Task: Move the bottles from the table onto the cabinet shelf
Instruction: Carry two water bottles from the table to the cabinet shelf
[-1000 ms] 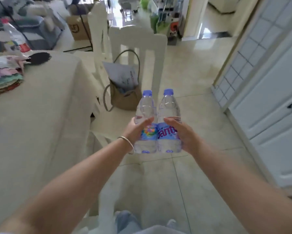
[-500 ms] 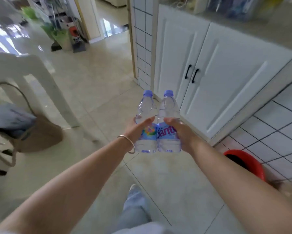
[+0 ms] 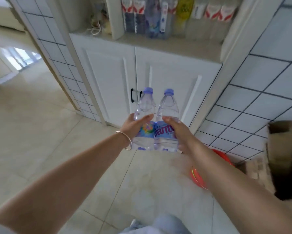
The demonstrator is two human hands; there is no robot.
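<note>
Fingers of the left hand (image 3: 133, 126) curl round the left bottle (image 3: 144, 122), and the right hand (image 3: 174, 128) grips the right bottle (image 3: 167, 122) the same way. Both bottles stand upright, side by side and touching, held in the air in front of the white cabinet (image 3: 108, 78), below its shelf (image 3: 167, 43). Other bottles (image 3: 158, 16) stand on that shelf. A bracelet (image 3: 127, 141) circles the left wrist, and an orange bucket (image 3: 199, 176) sits on the floor just right of the cabinet.
</note>
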